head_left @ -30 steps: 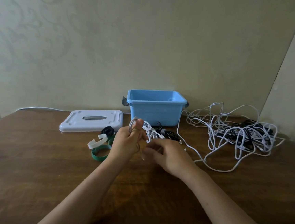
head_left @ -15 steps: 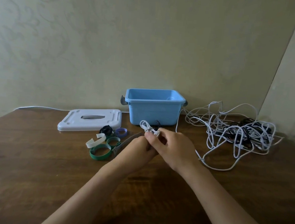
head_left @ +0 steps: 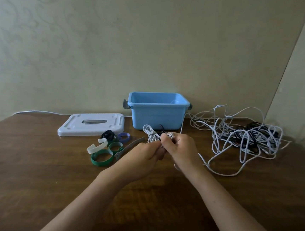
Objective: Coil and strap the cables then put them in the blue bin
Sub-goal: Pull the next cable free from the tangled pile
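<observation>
Wooden table [head_left: 32, 169]: a coiled white cable [head_left: 151, 134] is pinched between left hand [head_left: 144, 155] and right hand [head_left: 178, 149], unstrapped. Blue bin [head_left: 157, 114] at the far edge appears empty; tangled cables [head_left: 245, 138] await at the far right.

A dark wooden table [head_left: 31, 178] stands against a beige patterned wall [head_left: 118, 38].

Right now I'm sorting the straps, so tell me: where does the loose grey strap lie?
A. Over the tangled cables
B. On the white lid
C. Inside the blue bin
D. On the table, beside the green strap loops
D: the grey strap lies flat on the wooden table, just right of the green strap loops.
</observation>
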